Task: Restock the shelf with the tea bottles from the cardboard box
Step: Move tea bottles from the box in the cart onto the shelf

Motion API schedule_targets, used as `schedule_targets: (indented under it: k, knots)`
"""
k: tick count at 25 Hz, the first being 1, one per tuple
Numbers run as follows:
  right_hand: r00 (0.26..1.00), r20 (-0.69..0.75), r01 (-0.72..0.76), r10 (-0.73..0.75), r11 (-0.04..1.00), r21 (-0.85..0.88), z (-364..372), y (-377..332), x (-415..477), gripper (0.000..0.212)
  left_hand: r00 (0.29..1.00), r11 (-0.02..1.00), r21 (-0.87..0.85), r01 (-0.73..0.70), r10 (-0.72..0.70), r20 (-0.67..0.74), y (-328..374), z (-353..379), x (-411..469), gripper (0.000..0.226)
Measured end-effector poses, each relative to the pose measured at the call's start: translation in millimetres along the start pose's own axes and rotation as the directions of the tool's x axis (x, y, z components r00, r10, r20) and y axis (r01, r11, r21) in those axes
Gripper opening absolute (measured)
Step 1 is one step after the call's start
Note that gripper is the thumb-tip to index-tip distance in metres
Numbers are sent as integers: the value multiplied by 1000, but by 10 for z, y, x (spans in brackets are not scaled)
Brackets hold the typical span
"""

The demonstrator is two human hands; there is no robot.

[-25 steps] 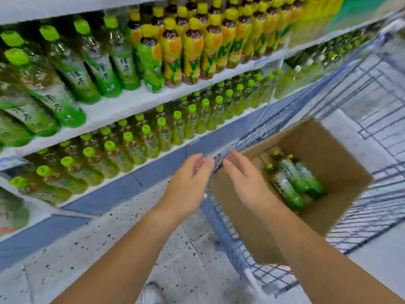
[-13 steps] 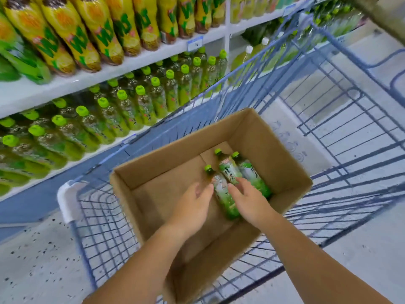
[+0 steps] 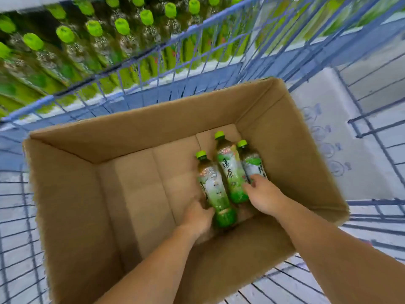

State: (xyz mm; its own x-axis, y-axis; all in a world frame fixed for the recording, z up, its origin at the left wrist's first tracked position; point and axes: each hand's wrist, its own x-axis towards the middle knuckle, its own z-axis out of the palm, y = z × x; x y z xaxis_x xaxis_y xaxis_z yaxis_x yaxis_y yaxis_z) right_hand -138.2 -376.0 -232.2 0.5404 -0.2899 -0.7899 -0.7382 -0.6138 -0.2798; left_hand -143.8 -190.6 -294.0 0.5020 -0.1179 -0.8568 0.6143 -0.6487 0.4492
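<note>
pick step. three tea bottles (image 3: 230, 170) flat on cardboard box (image 3: 131, 128) floor, right side. left hand (image 3: 197, 216) curled round left bottle (image 3: 211, 185) base; right hand (image 3: 264, 195) wrapped on right bottle (image 3: 252, 161). next, likely: lift both clear of box wall, turn upright, carry to shelf (image 3: 192, 71).

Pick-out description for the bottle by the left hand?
The open cardboard box in the blue wire cart holds three green-capped tea bottles lying side by side. Take the leftmost bottle, whose base the left hand touches. It alone borders the bare box floor, and its cap sits lower in view than the others'.
</note>
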Motion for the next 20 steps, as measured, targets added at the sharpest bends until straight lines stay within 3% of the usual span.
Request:
schedule_targets:
  k: [2,10,14,20]
  knots:
    - [999,-46,18,-21,998,-66,9,20,181,40,999,996,-81,-32,30,-17,11,71,120,16]
    - [995,-43,83,-87,992,-93,-40,54,426,40,997,906,-424,-13,42,59,-76,96,59,23]
    - [997,7,82,-82,990,-110,-52,54,516,35,995,925,-378,-41,71,64,-74,136,-13,56]
    - [997,55,50,-51,999,14,163,38,587,44,988,985,-119,-123,111,-103,-76,74,-32,85]
